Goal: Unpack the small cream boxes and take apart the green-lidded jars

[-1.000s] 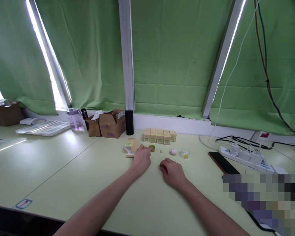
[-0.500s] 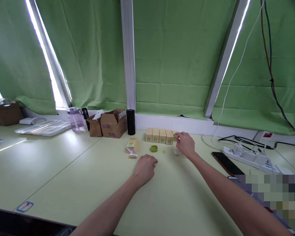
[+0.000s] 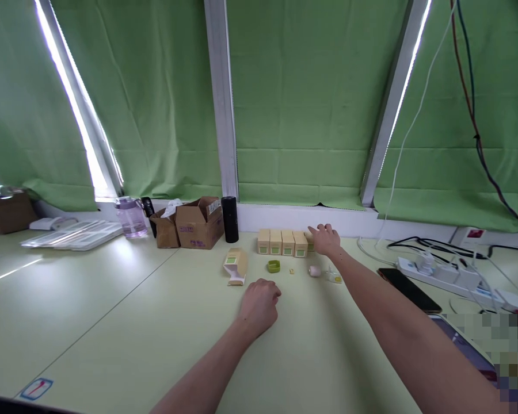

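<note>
Box [image 3: 310, 244], the end one at the right of a row, stands partly hidden behind the fingers of the right hand [image 3: 327, 238] on a pale table [image 3: 176, 333]. The index finger extends over its top; whether skin meets card, or the thumb and other fingers have any hold, cannot be told from this angle. The left hand [image 3: 259, 307] rests low over the table, fingers loosely curled, with nothing showing in its grasp; the fingertips' gap is hidden.

Four matching boxes [image 3: 275, 240] stand side by side left of the end one. In front of them lie a green case [image 3: 274, 266], a tiny yellow piece [image 3: 292, 271], a pink piece [image 3: 314, 271] and a clear cup [image 3: 334, 277], the last near the right forearm. An opened carton [image 3: 237, 263] sits apart, beyond the left hand.

The step in hand looks like a reach to the end box, perhaps to straighten or take it. Either move would call for light, level finger pressure on its sides, without nudging its neighbour or catching the cup under the wrist.
</note>
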Available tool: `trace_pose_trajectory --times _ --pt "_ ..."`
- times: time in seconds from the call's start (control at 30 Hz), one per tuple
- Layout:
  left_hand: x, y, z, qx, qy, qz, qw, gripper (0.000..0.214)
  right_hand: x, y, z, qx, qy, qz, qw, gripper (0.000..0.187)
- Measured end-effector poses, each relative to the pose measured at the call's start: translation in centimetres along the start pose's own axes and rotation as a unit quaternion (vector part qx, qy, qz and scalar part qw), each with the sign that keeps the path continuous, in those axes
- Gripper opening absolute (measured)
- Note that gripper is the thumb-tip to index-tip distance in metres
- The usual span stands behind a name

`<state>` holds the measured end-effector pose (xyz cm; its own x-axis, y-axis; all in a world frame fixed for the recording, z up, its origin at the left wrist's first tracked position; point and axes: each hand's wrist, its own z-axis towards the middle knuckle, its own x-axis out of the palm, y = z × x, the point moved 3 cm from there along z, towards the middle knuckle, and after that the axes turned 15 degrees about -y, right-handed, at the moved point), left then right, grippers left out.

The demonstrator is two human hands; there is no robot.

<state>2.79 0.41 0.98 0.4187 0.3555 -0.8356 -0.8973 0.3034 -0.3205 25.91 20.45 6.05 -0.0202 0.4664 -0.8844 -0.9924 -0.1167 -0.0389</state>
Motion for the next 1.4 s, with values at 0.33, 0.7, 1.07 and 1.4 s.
trace_pose_trajectory --times 0.33,0.7,1.07,1.4 --pt "0.1 0.0 0.0 0.001 -0.008 -0.016 1.0 0.032 0.9 -0.2 -1.1 0.026 0.003 0.037 0.999 0.039" --pt "-0.3 -0.7 0.5 -0.017 -0.043 -0.042 0.998 0.027 -5.7 -2.7 -6.1 0.046 -0.157 0.177 0.971 0.047" --pt "0.0 -0.8 0.6 -0.049 -0.08 -0.133 0.987 0.036 -6.2 5.4 -19.5 -0.006 -0.033 0.536 0.844 0.055" --pt "0.5 -0.7 0.0 -0.047 -0.031 -0.205 0.977 0.04 -3.8 3.5 -20.3 0.002 -0.038 0.532 0.846 0.068"
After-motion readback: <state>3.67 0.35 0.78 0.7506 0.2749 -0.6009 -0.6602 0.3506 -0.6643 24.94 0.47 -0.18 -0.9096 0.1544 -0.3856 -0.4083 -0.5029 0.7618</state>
